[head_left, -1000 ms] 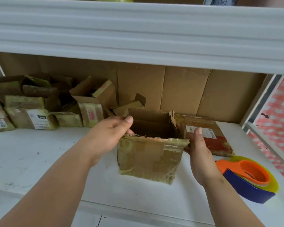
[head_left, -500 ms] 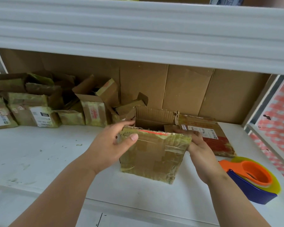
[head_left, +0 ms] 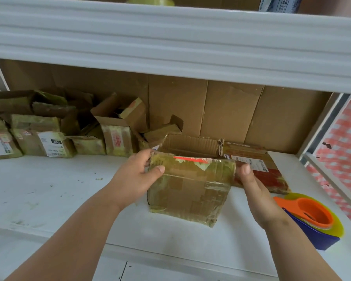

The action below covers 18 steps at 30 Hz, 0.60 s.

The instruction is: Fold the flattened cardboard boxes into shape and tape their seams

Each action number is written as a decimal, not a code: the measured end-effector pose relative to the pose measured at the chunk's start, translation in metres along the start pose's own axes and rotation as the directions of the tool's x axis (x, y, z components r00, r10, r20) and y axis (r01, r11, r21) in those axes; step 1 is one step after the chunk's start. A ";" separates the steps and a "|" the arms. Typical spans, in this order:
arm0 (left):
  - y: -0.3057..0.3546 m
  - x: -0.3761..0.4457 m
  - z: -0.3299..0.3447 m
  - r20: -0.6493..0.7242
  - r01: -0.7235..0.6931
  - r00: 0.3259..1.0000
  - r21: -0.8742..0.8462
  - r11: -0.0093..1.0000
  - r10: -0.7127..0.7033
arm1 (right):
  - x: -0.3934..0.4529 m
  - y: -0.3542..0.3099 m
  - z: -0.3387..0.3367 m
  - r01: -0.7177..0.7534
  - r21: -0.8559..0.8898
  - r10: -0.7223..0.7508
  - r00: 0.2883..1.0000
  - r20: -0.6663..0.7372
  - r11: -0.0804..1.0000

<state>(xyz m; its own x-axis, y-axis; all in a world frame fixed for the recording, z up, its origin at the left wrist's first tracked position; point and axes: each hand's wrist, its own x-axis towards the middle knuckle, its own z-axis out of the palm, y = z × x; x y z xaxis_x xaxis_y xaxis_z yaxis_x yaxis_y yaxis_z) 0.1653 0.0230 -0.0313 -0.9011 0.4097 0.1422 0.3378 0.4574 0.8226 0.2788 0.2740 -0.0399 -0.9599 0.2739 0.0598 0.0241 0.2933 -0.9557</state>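
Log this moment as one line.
box upright, top open | left hand grips left flap | right hand at right edge | tape dispenser idle

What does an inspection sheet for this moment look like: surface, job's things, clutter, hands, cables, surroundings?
Surface: white shelf board, scuffed, with small scraps.
Job's things: open tape-covered brown cardboard box standing upright; flat cardboard box with a white label behind it; orange and blue tape dispenser at right.
Clutter: pile of worn taped cardboard boxes at back left.
Hands: left hand grips the box's left top edge; right hand at its right top corner, grip unclear.
Cables: nothing seen.
Surroundings: white upper shelf edge; brown cardboard backing sheet; red checked cloth at right.
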 end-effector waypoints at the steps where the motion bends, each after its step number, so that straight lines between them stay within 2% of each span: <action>1: 0.000 0.000 0.001 -0.015 -0.003 1.000 -0.009 1.000 0.003 | 0.000 -0.003 0.002 0.014 0.038 -0.014 1.000 -0.010 0.999; 3: 0.002 0.001 0.002 -0.063 -0.015 0.998 -0.011 1.000 0.014 | 0.004 -0.005 0.008 0.048 0.064 -0.045 0.998 -0.052 0.997; 5: 0.004 0.003 0.004 -0.139 -0.038 0.989 0.037 0.999 0.042 | 0.012 0.003 0.012 0.069 0.006 -0.067 0.987 -0.144 0.998; 8: 0.007 0.011 0.004 -0.197 -0.063 0.977 0.100 0.993 0.082 | 0.016 0.007 0.015 0.057 0.107 -0.038 0.985 -0.171 0.993; 11: 0.010 0.020 0.002 -0.127 0.014 0.992 0.011 1.000 -0.013 | 0.018 0.005 0.013 0.045 0.078 -0.034 0.990 -0.137 0.996; 15: 0.011 0.034 0.002 -0.004 0.170 0.984 -0.258 0.951 -0.178 | 0.026 -0.002 0.011 0.000 -0.023 -0.003 0.993 -0.116 1.000; 18: 0.010 0.041 0.003 0.099 0.239 0.971 -0.346 0.907 -0.218 | 0.030 -0.005 0.012 -0.028 0.018 0.029 0.997 -0.066 0.999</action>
<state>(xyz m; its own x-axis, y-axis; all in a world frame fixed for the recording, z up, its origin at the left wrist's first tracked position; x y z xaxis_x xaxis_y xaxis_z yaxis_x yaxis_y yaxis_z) 0.1322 0.0467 -0.0185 -0.9216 0.3762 -0.0958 -0.0032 0.2394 0.9709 0.2464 0.2700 -0.0365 -0.9381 0.3426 0.0512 0.0457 0.2690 -0.9621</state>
